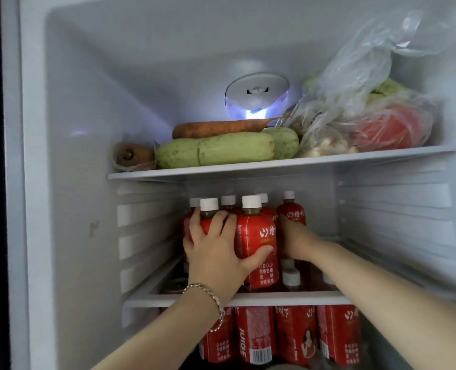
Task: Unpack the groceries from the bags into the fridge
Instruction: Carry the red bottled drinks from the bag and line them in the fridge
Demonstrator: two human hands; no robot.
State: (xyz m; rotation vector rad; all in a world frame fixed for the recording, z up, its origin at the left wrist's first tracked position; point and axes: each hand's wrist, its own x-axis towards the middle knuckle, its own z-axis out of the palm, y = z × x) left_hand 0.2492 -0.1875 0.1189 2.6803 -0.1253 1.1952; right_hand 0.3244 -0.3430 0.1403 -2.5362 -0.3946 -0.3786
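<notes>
On the fridge's middle shelf (248, 299), left hand (216, 247) grips red bottles (256, 236); right hand's (293, 241) grip unclear.

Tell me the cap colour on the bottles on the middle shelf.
White caps on the red-labelled bottles; clearest in the head view.

Top shelf (283, 162) — courgettes (216, 149), carrots (221, 128), bagged vegetables (368, 124); middle shelf (288, 299) — red-labelled, white-capped bottles (256, 236) standing upright.
</notes>
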